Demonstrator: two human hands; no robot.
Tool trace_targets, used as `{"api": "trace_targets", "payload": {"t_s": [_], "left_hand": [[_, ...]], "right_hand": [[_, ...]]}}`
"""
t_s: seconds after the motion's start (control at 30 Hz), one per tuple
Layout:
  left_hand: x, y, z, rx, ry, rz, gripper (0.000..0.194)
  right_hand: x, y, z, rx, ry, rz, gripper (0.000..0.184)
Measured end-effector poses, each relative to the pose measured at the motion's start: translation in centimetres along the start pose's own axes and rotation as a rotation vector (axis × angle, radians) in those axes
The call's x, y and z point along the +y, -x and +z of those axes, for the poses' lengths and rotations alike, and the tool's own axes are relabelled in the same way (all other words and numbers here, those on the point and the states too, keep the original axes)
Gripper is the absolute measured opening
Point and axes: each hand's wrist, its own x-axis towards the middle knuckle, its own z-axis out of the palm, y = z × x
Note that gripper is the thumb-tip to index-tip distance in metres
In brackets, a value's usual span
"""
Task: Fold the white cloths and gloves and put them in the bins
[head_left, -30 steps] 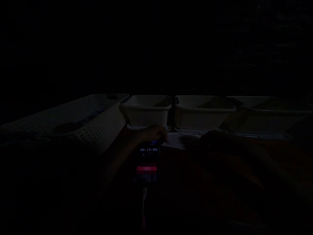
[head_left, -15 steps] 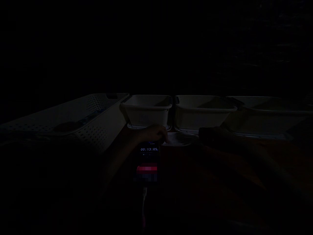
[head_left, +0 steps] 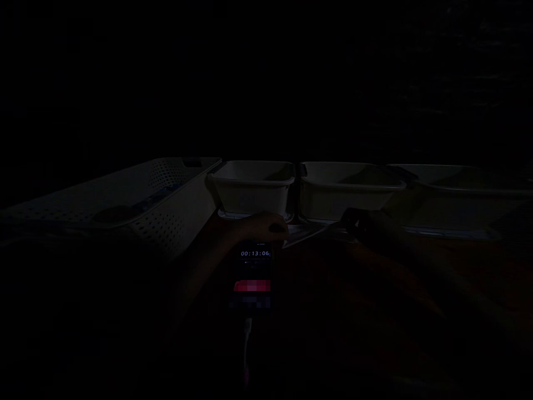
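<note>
Perforated basket (head_left: 191, 211): pale, at the left; holds a dark rounded thing (head_left: 114, 214) and something bluish (head_left: 158, 194), too dim to name.
Right bin (head_left: 449, 210): pale, its inside in shadow.
Middle bin (head_left: 345, 201): inside shadowed too.
Left bin (head_left: 254, 194): beside the basket, contents unreadable.
Right hand (head_left: 368, 225): forearm slanting from lower right, fingers pinching the sheet's right end.
Left hand (head_left: 264, 225): reaches over the phone's top, fingers bent at the sheet's left end; grip cannot be told.
Phone (head_left: 252, 269): reads 00:13:06.
Pale sheet (head_left: 307, 234): between the hands, before the middle bin.
</note>
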Motion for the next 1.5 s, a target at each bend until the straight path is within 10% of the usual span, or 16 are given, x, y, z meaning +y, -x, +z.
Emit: {"api": "trace_targets", "payload": {"t_s": [1.23,1.5], "left_hand": [[0.7,-0.2,0.2,0.235,-0.188,0.051,0.024],[1.5,-0.6,0.1,0.408,-0.096,0.021,0.021]], "right_hand": [[-0.3,-0.2,-0.3,0.127,-0.040,0.084,0.021],[-3.9,0.7,-0.6,0.129,-0.287,-0.152,0.034]]}}
